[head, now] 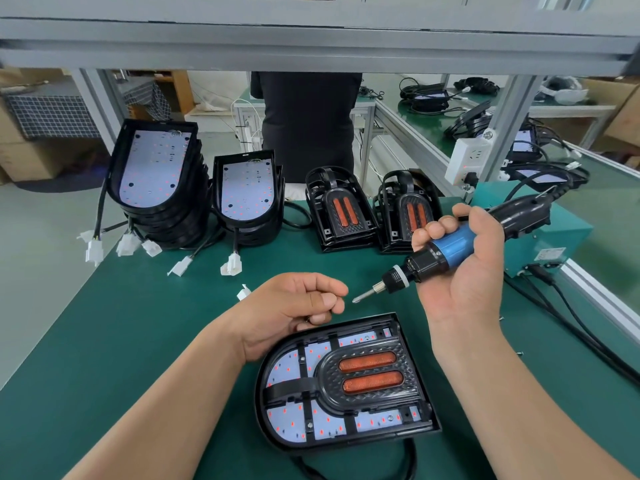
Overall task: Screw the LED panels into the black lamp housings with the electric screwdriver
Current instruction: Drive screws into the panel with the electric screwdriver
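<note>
A black lamp housing with a white LED panel and two orange lenses lies flat on the green mat in front of me. My right hand grips the blue-and-black electric screwdriver above the housing, bit pointing left and down toward my left hand. My left hand hovers just beyond the housing's far edge, fingers curled with thumb against forefinger; whether a screw sits between them I cannot tell, though something small and dark shows under the fingers.
Two stacks of housings with bare LED panels lean at the back left, their white connectors on the mat. Two stacks of lens frames stand behind. A teal power box with cables sits right. A person in black stands beyond.
</note>
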The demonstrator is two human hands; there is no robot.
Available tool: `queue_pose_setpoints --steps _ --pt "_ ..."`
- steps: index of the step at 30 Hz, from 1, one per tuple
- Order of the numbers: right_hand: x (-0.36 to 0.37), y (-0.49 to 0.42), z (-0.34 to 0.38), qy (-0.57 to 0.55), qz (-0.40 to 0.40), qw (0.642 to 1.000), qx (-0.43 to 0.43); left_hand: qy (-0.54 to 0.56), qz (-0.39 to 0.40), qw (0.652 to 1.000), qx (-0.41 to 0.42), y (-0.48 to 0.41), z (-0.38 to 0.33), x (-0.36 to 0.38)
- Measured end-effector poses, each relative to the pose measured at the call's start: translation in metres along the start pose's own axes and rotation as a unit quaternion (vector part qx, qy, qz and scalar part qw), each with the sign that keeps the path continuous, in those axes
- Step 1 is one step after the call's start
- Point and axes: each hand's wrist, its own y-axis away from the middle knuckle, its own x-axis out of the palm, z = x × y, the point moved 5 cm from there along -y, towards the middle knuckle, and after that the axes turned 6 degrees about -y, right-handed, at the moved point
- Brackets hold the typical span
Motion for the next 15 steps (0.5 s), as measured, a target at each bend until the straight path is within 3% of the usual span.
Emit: queue_pose_setpoints --steps 10,15 --pt "0.0028 0.0021 0.0007 0.002 0.003 1.000 -0.001 -0.073 -0.015 0.997 0.010 0.0042 -0.0062 0.0044" --pt "0.0038 0.0022 0.0004 0.004 0.004 1.000 -0.001 -0.046 -0.032 0.998 0.002 0.0037 -0.0059 0.0057"
